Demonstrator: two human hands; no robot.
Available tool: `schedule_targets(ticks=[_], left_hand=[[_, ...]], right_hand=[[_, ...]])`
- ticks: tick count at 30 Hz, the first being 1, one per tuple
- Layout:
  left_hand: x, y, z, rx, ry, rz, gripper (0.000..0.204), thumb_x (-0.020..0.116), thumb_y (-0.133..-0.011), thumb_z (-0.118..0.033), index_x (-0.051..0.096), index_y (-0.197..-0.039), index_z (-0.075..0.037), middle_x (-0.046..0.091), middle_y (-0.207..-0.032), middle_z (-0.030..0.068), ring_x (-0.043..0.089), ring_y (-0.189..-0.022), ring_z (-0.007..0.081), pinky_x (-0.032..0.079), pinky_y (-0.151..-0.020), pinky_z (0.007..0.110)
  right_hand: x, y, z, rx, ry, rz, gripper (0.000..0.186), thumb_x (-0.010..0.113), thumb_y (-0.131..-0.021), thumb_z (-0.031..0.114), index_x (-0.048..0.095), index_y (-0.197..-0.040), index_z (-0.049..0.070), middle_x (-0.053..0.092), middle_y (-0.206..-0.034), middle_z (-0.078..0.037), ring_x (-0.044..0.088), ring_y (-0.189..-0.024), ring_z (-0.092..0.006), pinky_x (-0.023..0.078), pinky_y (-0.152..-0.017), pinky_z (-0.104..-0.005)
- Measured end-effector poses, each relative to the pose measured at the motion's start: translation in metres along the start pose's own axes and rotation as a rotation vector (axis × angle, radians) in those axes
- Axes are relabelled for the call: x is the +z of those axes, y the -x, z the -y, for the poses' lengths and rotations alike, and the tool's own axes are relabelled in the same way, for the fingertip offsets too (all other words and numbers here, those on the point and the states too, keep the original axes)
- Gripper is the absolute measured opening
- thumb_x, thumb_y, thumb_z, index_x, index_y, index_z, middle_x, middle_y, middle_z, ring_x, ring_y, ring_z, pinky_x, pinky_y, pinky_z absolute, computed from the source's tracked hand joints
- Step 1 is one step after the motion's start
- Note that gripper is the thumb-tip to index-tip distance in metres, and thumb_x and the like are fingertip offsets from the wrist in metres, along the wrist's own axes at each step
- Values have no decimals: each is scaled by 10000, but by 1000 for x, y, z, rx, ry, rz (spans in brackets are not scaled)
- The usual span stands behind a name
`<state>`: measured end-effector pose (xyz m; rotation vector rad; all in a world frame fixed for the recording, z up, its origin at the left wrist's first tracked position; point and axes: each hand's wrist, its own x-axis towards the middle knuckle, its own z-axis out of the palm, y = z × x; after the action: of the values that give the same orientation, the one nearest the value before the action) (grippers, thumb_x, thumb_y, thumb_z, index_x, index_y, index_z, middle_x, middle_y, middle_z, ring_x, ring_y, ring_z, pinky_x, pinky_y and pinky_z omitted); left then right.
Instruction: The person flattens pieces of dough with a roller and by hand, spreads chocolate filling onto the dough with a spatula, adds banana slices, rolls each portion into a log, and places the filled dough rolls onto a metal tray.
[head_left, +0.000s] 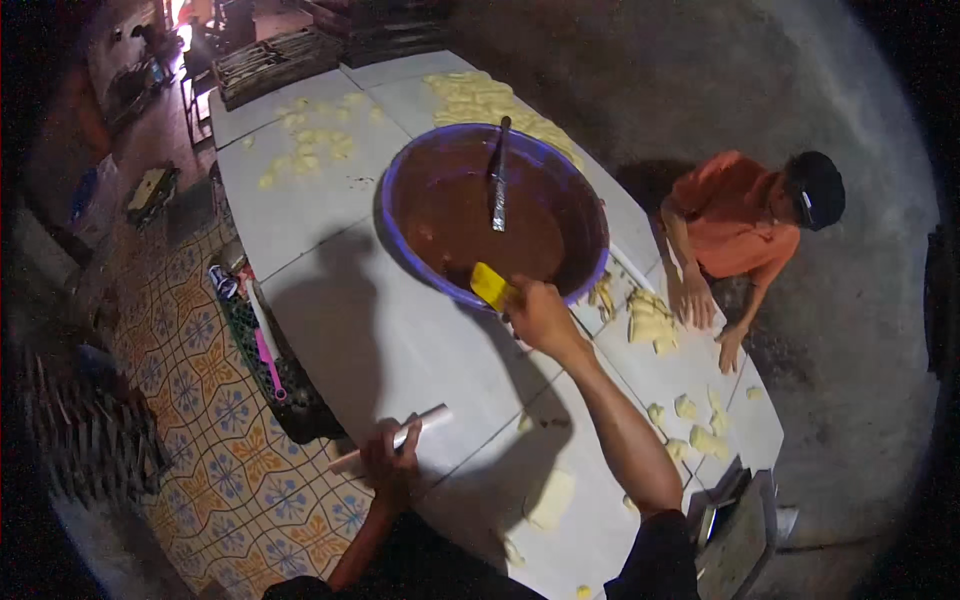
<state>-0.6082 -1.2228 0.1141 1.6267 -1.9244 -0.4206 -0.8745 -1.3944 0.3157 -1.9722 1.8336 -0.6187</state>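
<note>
My right hand (545,322) is closed round a yellow scraper (488,284), held over the near rim of a large purple basin (388,208). Soft brown filling (535,240) coats the basin's bottom and walls. Inside leans a long flat metal tool (499,185) with a dark handle, its wide end in the filling. Lower left, my left hand (390,462) grips a pale, smooth rod (428,424) like a rolling pin, over the table's near edge. A flat piece of pale dough (552,500) lies below my right forearm.
Across the white tiled table (290,235), a co-worker in orange (735,215) rests both hands near a dough roll (652,322). Dough pieces lie at the far left (308,152) and far edge (475,100). A dark crate (285,380) holding a pink tool (270,362) adjoins the left edge.
</note>
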Motion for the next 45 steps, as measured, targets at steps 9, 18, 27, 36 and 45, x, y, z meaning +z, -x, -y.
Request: schedule_targets(ticks=[9,18,27,36,45], left_hand=[[-22,-3,-14,-86,-68,35,319,576,-906,-199,677,-1207,-224,578,-1077,89,542,-1053,318,383,-914,506],[-7,-3,-5,-254,-9,268,333,529,-943,-206,693,-1232,-212,591,-1172,128,529,-1114,342,373,-934,524],[-3,-4,16,158,-90,-67,530,563,-842,-65,647,-1347,-203,601,-1204,138,558,-1098,352,373,-978,511],[7,-8,9,397,-318,-111,493,605,-878,-103,617,-1363,-194,616,-1199,117,578,-1096,317,417,-940,481],[37,-1,-9,465,-270,-174,505,688,-882,-146,597,-1370,-235,607,-1202,112,567,-1119,316,425,-943,486]], right_hand=[[24,-105,-83,-6,320,378,258,670,-806,179,721,-1042,87,727,-973,-185,709,-856,-345,561,-749,-471],[-63,-90,-30,-206,209,762,295,667,-796,167,712,-1046,18,698,-723,-161,608,-573,-243,493,-575,-405],[-92,212,-16,-93,179,425,589,642,-744,-22,655,-1289,202,624,-1171,-85,663,-930,-312,548,-774,-435],[84,406,-18,460,207,-75,378,637,-885,164,624,-1257,98,547,-1322,-143,592,-1115,-314,577,-844,-430],[111,482,-12,602,192,-187,354,668,-831,115,652,-1175,31,601,-1228,-172,607,-1074,-351,588,-779,-417]])
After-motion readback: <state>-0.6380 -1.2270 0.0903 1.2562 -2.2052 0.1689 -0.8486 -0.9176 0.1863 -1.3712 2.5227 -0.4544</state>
